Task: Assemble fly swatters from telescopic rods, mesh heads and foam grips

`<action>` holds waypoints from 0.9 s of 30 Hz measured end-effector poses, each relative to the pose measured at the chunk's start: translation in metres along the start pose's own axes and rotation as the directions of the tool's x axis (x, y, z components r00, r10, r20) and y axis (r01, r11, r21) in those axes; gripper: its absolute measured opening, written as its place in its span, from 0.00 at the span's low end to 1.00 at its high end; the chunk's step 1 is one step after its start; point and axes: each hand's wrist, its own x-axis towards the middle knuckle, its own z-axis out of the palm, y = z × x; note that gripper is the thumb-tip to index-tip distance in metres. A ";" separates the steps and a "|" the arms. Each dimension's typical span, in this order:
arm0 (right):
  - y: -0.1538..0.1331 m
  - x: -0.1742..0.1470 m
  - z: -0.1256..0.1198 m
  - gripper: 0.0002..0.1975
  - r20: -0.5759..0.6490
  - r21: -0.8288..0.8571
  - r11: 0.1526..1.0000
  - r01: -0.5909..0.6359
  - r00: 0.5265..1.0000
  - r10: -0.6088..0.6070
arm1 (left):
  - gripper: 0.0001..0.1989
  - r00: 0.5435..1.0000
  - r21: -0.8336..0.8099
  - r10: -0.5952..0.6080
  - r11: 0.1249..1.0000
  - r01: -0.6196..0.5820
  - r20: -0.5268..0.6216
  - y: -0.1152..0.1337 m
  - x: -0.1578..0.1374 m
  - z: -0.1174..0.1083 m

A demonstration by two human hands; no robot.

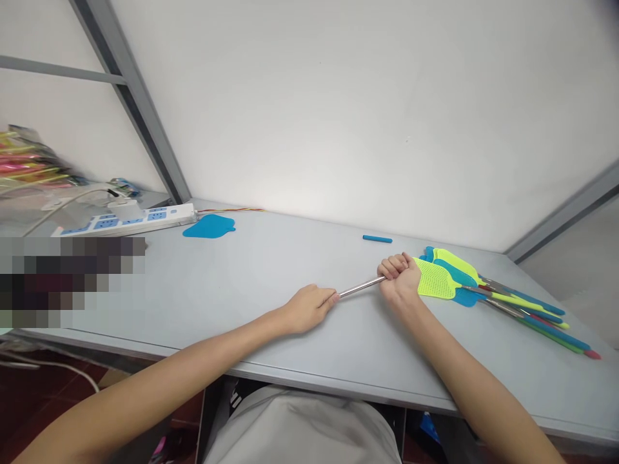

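Note:
A thin shiny metal rod (361, 287) spans the gap between my two hands, slanting up to the right above the grey table. My left hand (309, 309) is closed around its lower left end, thumb along the rod. Wrapped round the other end is my right hand (399, 278), its fingers curled and palm side partly showing. Both rod ends are hidden in my hands. Just right of my right hand lies a pile of fly swatters with yellow-green (438, 278) and blue mesh heads. Behind my hands rests a short blue tube (377, 239).
A loose blue swatter head (210, 226) lies at the left by a white power strip (130, 220) with plugs and cables. Bagged colourful items (31, 158) sit farther left. A blurred-out patch covers the table's left end. A white wall (314, 116) rises behind the table (271, 258).

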 end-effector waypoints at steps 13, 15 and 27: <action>0.015 -0.011 -0.001 0.15 -0.021 -0.028 0.999 0.018 1.000 -0.019 | 0.19 1.000 -0.009 -0.002 1.000 0.002 0.007 0.000 0.000 0.000; 0.015 -0.012 0.000 0.15 -0.021 -0.024 1.000 0.021 1.000 -0.021 | 0.19 1.000 -0.009 0.004 1.000 -0.004 0.010 -0.001 0.000 0.000; 0.002 -0.014 0.012 0.14 -0.034 0.007 0.996 -0.092 0.995 0.092 | 0.19 1.000 -0.068 -0.006 0.998 0.007 0.013 0.002 0.003 -0.003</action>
